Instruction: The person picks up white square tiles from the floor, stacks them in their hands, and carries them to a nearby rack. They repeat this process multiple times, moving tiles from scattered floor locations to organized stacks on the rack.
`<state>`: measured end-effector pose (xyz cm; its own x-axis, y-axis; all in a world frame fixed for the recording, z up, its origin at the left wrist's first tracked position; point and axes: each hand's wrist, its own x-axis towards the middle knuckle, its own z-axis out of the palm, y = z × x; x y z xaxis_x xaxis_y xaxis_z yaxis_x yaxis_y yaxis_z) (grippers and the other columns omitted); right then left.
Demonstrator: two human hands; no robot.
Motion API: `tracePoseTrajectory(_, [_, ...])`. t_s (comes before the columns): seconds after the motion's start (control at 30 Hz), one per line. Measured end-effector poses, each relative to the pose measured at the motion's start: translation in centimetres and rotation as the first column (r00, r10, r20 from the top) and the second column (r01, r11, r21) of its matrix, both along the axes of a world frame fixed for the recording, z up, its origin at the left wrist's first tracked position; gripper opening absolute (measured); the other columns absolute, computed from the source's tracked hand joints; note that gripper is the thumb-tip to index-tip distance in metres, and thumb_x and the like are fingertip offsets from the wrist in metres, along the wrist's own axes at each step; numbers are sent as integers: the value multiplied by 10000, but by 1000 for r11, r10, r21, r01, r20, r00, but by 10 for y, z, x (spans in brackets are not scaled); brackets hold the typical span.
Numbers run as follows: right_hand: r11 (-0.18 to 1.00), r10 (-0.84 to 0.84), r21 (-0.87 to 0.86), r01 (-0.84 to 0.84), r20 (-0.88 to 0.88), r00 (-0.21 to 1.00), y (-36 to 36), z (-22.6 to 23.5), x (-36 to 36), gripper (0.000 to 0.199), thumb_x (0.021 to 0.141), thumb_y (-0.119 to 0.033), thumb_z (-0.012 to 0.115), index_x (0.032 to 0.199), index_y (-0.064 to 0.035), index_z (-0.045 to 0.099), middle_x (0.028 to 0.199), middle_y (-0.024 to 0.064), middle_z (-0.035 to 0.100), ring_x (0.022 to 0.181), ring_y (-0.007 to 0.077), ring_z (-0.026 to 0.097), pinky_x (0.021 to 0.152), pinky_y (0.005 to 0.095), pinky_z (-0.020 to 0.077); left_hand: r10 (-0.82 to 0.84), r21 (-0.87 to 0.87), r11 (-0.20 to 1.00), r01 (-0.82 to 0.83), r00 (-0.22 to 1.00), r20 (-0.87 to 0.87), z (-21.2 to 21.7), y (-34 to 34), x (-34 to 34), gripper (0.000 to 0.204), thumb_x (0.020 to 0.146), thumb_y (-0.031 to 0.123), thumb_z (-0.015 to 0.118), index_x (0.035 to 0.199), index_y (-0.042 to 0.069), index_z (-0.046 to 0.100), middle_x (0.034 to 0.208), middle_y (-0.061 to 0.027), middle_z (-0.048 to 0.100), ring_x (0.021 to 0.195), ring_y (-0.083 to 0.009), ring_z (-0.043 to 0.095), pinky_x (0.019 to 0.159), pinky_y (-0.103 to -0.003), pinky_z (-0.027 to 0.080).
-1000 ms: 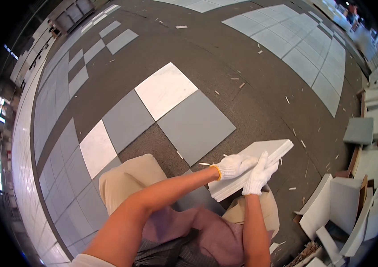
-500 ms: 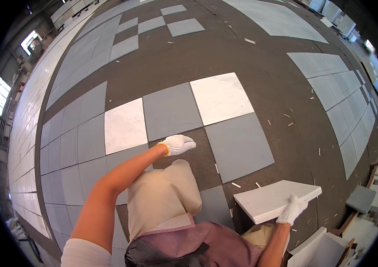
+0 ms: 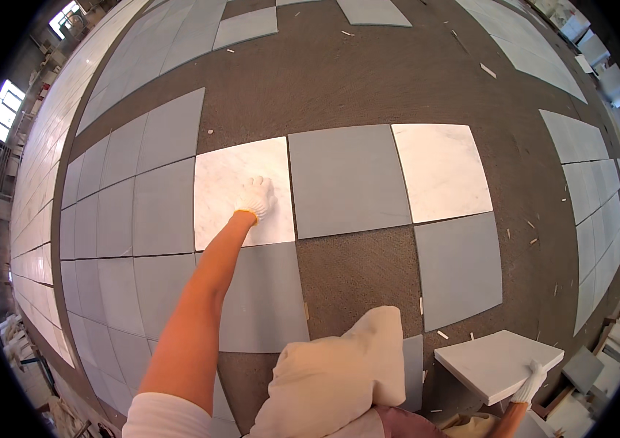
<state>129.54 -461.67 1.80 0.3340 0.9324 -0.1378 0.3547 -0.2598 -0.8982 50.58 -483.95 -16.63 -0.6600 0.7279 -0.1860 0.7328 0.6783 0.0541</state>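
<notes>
My left hand (image 3: 255,197), in a white knitted glove with a yellow cuff, lies with fingers stretched out over a white marble-look tile (image 3: 215,215). Right of that tile lies a grey tile (image 3: 349,182), followed by a second white tile (image 3: 444,171). Another grey tile (image 3: 459,270) adjoins the second white tile on its near side. At lower right, my gloved right hand (image 3: 531,382) grips the edge of a small stack of white tiles (image 3: 496,361), held tilted by my side; the fingers beneath are hidden.
Rows of grey tiles (image 3: 160,208) extend to the left, and more lie at the far side and right. Brown floor (image 3: 357,274) shows between tiles, with small pale strips (image 3: 443,335) scattered about. Boxes and loose slabs (image 3: 582,369) crowd the right edge.
My left hand has moved left from above the brown gap onto the white tile, its fingers now spread. My right hand still holds the tile stack. The view has shifted.
</notes>
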Motion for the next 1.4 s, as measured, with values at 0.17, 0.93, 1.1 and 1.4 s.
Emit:
tracePoseTrajectory(0.17, [1000, -3, -10, 3, 18, 1000, -8, 5, -15, 366, 730, -246, 609, 987, 13, 588, 857, 49, 539, 776, 189, 547, 694, 342, 470, 185, 28, 980, -198, 950, 250, -5, 19, -53, 454, 856, 362, 628, 1194, 79, 521, 1337, -124, 497, 1247, -325, 455, 973, -484, 443])
tracePoseTrajectory(0.93, [995, 58, -83, -57, 12, 998, -2, -19, 87, 333, 787, -239, 647, 1067, -80, 562, 930, 9, 535, 877, 151, 530, 779, 314, 471, 270, -8, 963, -270, 962, 41, 4, 69, -131, 669, 869, 624, 520, 1189, 40, 585, 1264, -161, 559, 1196, -330, 537, 1004, -463, 420])
tracePoseTrajectory(1.1, [993, 46, -109, -44, 20, 999, -8, -16, 61, 339, 774, -250, 660, 1046, -78, 552, 930, 4, 532, 855, 143, 529, 754, 311, 469, 253, -14, 967, -253, 967, -16, 1, 56, -122, 683, 906, 646, 450, 1167, 34, 600, 1222, -162, 585, 1176, -339, 549, 988, -465, 439])
tracePoseTrajectory(1.4, [994, 64, -85, -62, 19, 998, -19, -21, 83, 344, 806, -217, 664, 1077, -35, 554, 934, 21, 544, 829, 144, 535, 744, 319, 481, 124, -71, 990, -119, 990, 64, 49, 54, -115, 754, 869, 686, 499, 1143, -10, 591, 1211, -219, 579, 1158, -372, 545, 976, -454, 440])
